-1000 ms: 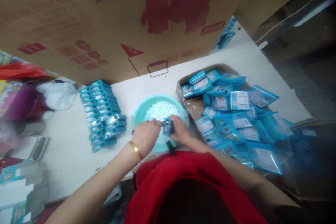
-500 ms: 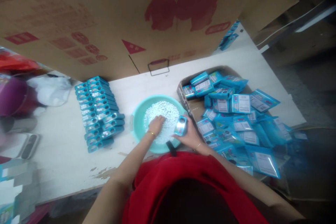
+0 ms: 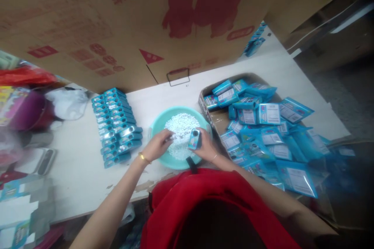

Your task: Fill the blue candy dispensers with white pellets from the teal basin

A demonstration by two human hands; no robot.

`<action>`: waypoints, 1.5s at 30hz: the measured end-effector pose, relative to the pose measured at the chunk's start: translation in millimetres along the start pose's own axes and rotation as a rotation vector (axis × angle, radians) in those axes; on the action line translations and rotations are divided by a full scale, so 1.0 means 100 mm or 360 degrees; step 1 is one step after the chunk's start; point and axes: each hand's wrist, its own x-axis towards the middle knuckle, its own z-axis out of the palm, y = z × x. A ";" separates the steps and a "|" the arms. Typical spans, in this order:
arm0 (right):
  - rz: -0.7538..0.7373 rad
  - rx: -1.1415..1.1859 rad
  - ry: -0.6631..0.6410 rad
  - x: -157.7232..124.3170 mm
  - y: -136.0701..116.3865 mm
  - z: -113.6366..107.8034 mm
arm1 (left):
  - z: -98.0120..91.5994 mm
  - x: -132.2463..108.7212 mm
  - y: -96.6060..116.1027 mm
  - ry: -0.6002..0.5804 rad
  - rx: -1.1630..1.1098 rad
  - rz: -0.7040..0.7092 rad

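A turquoise basin (image 3: pixel 156 120) of small white pellets (image 3: pixel 182 122) stands in front of me. My right hand (image 3: pixel 207 146) grips a small blue box (image 3: pixel 194 139) with a dark round hole in its face, held over the right part of the basin. My left hand (image 3: pixel 159 144) is over the basin's left rim, its fingers drawn together close to the pellets. What those fingers hold, if anything, is too small to make out. Rows of similar blue boxes (image 3: pixel 117 114) stand packed together left of the basin, some with white pellets showing at their holes.
An open carton (image 3: pixel 214 118) to the right is heaped with shiny blue packages (image 3: pixel 270 136), several spilling past its edge. Behind the basin rises a large printed cardboard box (image 3: pixel 131 31). A white plastic bag (image 3: pixel 68 101) and a purple container (image 3: pixel 33 109) are at far left.
My left hand has come out of the pellets and moved left to the basin's rim, fingers together. The right hand has shifted the blue box slightly left over the basin.
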 end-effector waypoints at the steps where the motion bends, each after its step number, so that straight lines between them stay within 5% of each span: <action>1: -0.0044 -0.0019 -0.0001 0.02 -0.01 0.03 | -0.09 0.00 0.10 -0.0058 0.0075 0.0003; 8: -0.0298 -0.0223 -0.0073 0.08 -0.01 0.14 | -0.17 0.19 0.90 -0.0495 0.1000 -0.0437; 13: -0.0288 -0.0200 -0.0067 0.05 0.08 0.18 | -0.16 0.25 1.25 -0.0554 0.1249 -0.0437; 15: -0.0245 -0.0188 -0.0036 0.04 0.12 0.16 | -0.17 0.27 1.06 -0.0435 0.1236 -0.0446; 18: -0.0160 -0.0165 0.0000 0.03 0.12 0.10 | -0.08 0.37 0.45 -0.0133 0.1157 -0.0533; 23: -0.0084 -0.0072 -0.0052 -0.01 0.06 0.01 | 0.51 0.60 -0.48 -0.0131 0.0840 -0.0573; 28: -0.0031 -0.0014 -0.0104 -0.09 0.06 0.01 | 1.11 0.55 -0.56 -0.0212 0.0554 -0.0360; 32: 0.0038 0.0022 -0.0111 -0.13 0.07 -0.03 | 1.28 0.44 -0.52 -0.0248 0.0275 -0.0253; 35: 0.0064 0.0031 -0.0129 -0.16 0.06 -0.10 | 1.19 0.37 -0.56 -0.0242 0.0101 -0.0227; 39: 0.0056 -0.0003 -0.0137 -0.19 0.06 -0.12 | 0.79 0.25 -0.52 -0.0116 -0.0121 -0.0197; 45: -0.0025 -0.0086 -0.0048 -0.10 0.12 0.10 | 0.05 0.09 -0.04 -0.0076 -0.0092 -0.0008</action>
